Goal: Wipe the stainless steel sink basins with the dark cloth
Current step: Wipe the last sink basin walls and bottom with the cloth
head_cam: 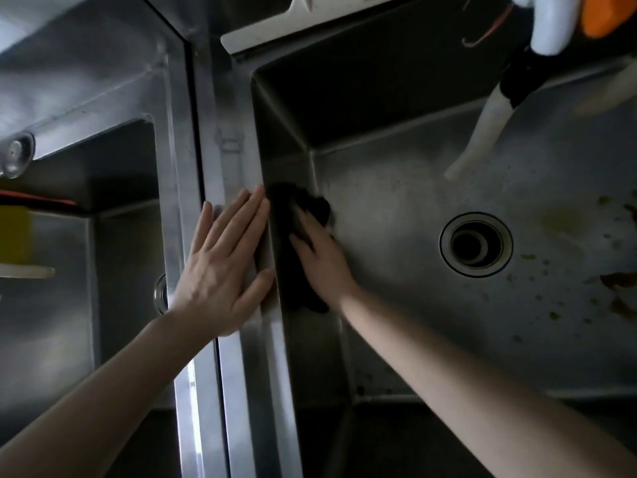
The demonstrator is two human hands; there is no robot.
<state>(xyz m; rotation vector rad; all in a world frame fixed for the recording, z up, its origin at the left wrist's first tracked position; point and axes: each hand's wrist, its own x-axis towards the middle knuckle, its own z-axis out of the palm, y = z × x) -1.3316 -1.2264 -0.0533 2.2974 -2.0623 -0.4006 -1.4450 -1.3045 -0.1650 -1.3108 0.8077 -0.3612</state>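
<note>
Two stainless steel basins lie side by side: the right basin (431, 305) with its round drain (475, 244), and the left basin (51, 305). My right hand (322, 262) presses the dark cloth (293, 215) flat against the right basin's left inner wall, fingers spread over it. My left hand (224, 267) rests flat with straight fingers on the steel divider (238, 391) between the basins.
Brown food specks and stains (613, 288) dot the right basin's floor on the right. A white faucet hose (482, 132) hangs over its back right. A white board (310, 22) lies at the back rim. A yellow object (13, 232) sits in the left basin.
</note>
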